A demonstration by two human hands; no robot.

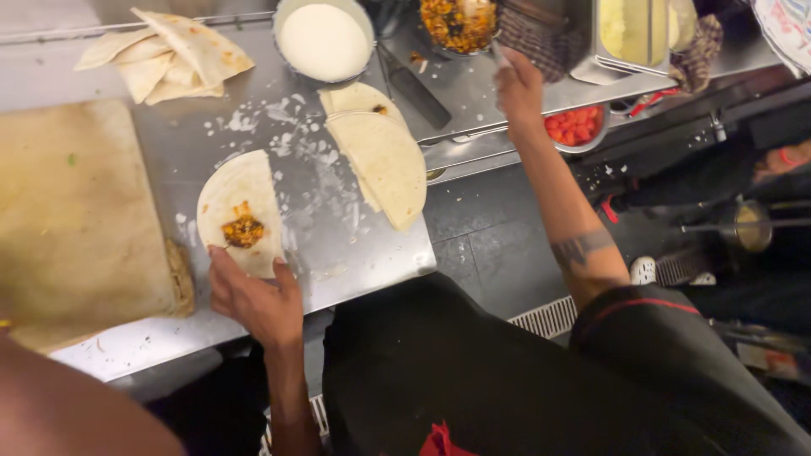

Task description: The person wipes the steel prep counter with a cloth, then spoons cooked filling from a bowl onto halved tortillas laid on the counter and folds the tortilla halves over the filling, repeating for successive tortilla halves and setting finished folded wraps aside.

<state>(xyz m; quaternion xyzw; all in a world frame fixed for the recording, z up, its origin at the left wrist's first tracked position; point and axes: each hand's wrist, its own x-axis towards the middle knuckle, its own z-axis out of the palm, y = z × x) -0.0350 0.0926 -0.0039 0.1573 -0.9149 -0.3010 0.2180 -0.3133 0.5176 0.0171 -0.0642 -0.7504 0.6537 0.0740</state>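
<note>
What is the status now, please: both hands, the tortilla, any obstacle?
Left hand touching round pale tortilla with orange-brown filling. Right hand reaching to filling bowl. Nothing between them.

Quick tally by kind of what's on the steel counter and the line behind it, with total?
Open tortilla with filling, left hand at its edge: 1
Folded tortillas by the counter edge: 2
Pile of folded tortillas, exact number unclear: 1
White sauce pan: 1
Mixed filling pan, right hand beside it: 1
Diced red pan: 1
Cutting board: 1
Total: 8
</note>
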